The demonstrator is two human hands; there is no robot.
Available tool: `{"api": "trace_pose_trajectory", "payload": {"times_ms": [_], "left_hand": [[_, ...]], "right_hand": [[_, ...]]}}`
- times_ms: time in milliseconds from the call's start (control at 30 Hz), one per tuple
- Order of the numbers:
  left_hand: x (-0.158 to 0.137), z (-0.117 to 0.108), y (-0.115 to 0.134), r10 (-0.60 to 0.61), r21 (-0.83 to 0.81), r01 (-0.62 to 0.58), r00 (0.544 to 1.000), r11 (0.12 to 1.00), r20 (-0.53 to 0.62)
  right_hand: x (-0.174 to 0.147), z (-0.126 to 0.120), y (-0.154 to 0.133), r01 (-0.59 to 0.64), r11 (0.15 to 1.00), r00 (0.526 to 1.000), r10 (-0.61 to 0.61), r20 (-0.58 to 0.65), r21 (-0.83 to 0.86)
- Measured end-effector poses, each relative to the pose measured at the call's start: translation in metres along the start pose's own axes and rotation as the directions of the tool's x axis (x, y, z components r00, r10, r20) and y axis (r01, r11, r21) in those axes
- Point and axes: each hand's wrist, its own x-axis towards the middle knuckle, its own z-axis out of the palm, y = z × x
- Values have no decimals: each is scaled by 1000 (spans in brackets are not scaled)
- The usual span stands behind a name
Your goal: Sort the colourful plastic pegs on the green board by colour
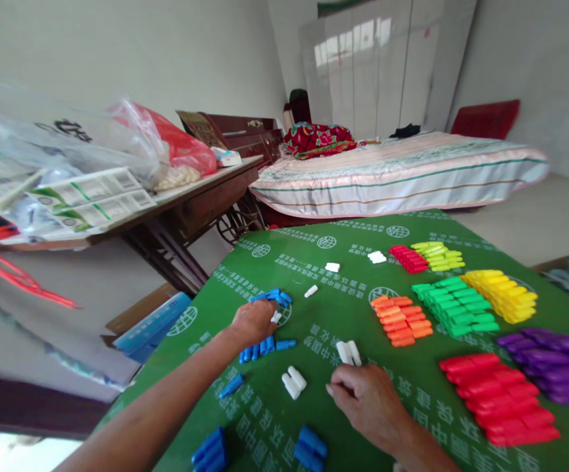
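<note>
My left hand (256, 319) reaches in among blue plastic pieces shaped like small pen caps. Its fingers are closed at a white cap-like piece (276, 317). Blue pieces (272, 296) lie just beyond the hand, and a row of blue pieces (263, 347) lies on its near side. My right hand (366, 398) rests low over the green table with fingers curled; what they may hold is hidden. White pieces (348, 353) lie side by side right against its knuckles. Between the hands is another small white group (294, 382).
Orange (401, 320), green (455, 305), yellow (499, 295), red (501, 398) and purple (554, 364) stacks stand on the right of the green table (245, 269). Blue groups (310, 449) lie near the front edge. A cluttered sewing-machine table (206, 200) stands left, a bed (387, 174) behind.
</note>
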Motion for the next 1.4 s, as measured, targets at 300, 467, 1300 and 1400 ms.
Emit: {"api": "trace_pose_trajectory", "payload": {"times_ms": [300, 467, 1300, 1400], "left_hand": [[21, -19, 35, 176, -38, -179, 982, 983, -69], [48, -43, 76, 243, -91, -258, 959, 962, -147], [127, -62, 138, 518, -1, -530, 829, 848, -210], [130, -62, 146, 508, 2, -522, 829, 853, -233]], "right_hand": [[4, 5, 0, -2, 999, 1000, 1, -29, -37], [6, 10, 2, -6, 998, 999, 4, -41, -61], [16, 10, 0, -62, 992, 992, 73, 99, -109], [15, 10, -1, -64, 993, 995, 71, 70, -96]]}}
